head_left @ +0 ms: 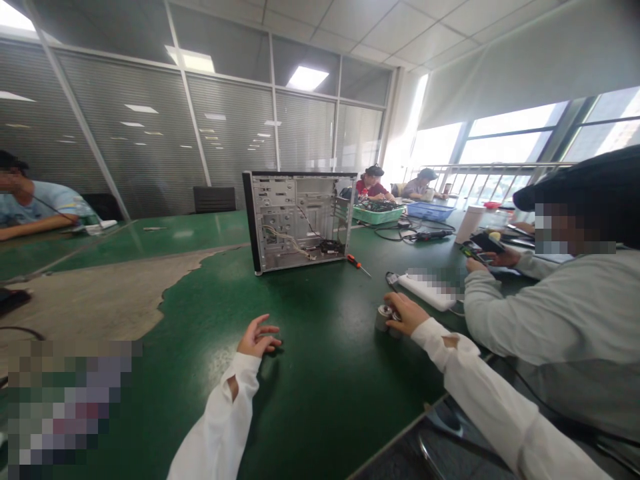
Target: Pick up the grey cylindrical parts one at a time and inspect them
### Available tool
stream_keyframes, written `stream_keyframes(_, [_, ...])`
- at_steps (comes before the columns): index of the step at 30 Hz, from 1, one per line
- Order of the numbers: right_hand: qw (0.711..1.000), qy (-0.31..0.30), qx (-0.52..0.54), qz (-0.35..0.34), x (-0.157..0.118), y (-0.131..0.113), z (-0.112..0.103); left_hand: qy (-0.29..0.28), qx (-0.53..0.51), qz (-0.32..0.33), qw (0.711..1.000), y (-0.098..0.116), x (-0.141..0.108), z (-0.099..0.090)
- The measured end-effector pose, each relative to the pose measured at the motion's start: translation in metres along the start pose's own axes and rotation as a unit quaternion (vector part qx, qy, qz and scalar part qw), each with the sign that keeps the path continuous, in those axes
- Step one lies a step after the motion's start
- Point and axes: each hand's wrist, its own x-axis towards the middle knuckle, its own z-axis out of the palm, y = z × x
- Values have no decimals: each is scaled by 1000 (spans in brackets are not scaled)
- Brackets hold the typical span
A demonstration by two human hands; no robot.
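Observation:
My left hand [259, 337] is over the green table, fingers apart and holding nothing. At the right, my right hand [407, 313] has its fingers closed on a small grey metal cylinder. Beside those fingers stands another such grey cylinder [383, 319]; how the two touch is partly hidden by my hand. Farther back, an open computer case [303, 223] stands upright with its side panel off, and cables lie inside it. An orange and black screwdriver [356, 263] lies at its lower right corner.
A white power strip [427, 292] lies beyond my right hand. Close on my right, a person in a grey top [545, 320] handles a small device. Green [380, 215] and blue [430, 211] baskets stand behind, near a black cabled tool [430, 235]. The table's covering is torn at left.

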Motion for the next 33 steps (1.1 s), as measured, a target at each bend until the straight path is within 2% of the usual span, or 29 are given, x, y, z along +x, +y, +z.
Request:
stream_keyframes(2, [1000,-5,-10,19,-2,1,-2,1,-3,4,1000,0,0,0])
stream_keyframes(7, [1000,-20,-16,-10,-6,2,-7,3,-6,4,1000,0,0,1])
stream_keyframes(15, [998,-42,-47,-16,-6,13,-8,1,-5,1,1000,-1,0,0])
stream_keyframes(20, [989,-73,-116,51,1,18,-8,0,-3,0,1000,0,0,0])
stream_keyframes(23, [982,-45,-165,80,-1,13,-12,0,-1,-2,1000,1,-1,1])
stream_keyframes(26, [988,-8,-152,25,-5,2,-16,-2,0,-5,1000,1,-1,1])
stream_keyframes(29, [994,-25,-103,-40,-6,-9,-14,-3,1,-5,1000,1,-1,1])
stream_keyframes(33, [991,-84,-100,-16,0,-16,-3,-3,2,-7,1000,1,0,1])
